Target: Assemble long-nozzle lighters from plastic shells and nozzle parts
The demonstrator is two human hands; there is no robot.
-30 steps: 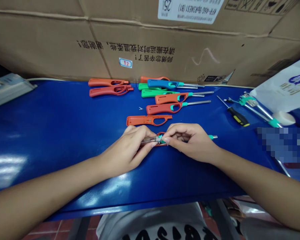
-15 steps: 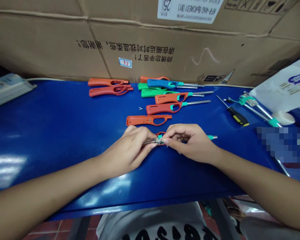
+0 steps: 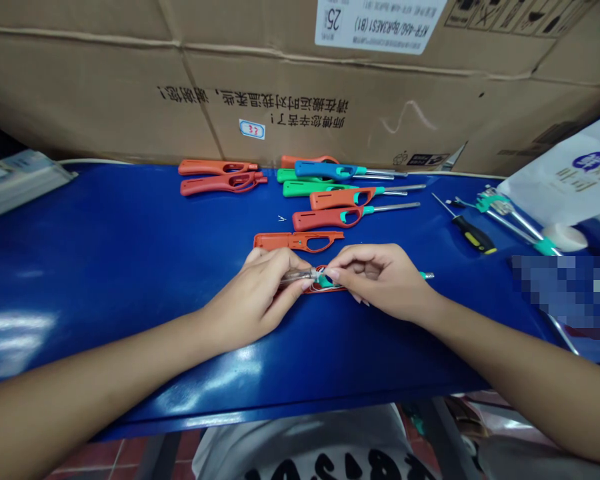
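My left hand [image 3: 260, 290] grips a smoky see-through fuel tank [image 3: 295, 275] between thumb and fingers, its valve end pointing right. At that end, the closed thumb and forefinger of my right hand [image 3: 385, 280] pinch together; what they hold is too small to make out. Below both hands lies an open lighter casing [image 3: 325, 290], red-orange, with a teal trigger and a thin white wire inside. Its nozzle end [image 3: 427, 275] sticks out past my right hand, while my hands hide much of the rest. Just beyond lies a loose orange casing half [image 3: 275, 240].
Several lighters [image 3: 325, 219] with metal tubes lie at the back, beside two tubeless casings [image 3: 220, 184]. To the right are a screwdriver [image 3: 473, 233], loose metal tubes [image 3: 517, 220] and a white bag [image 3: 565, 173]. A cardboard box [image 3: 130, 100] walls off the blue table's back.
My right fingertips have shifted slightly at the tank's valve end, and more of the white wire and teal trigger shows. The tank stays in my left hand. The view has tilted slightly.
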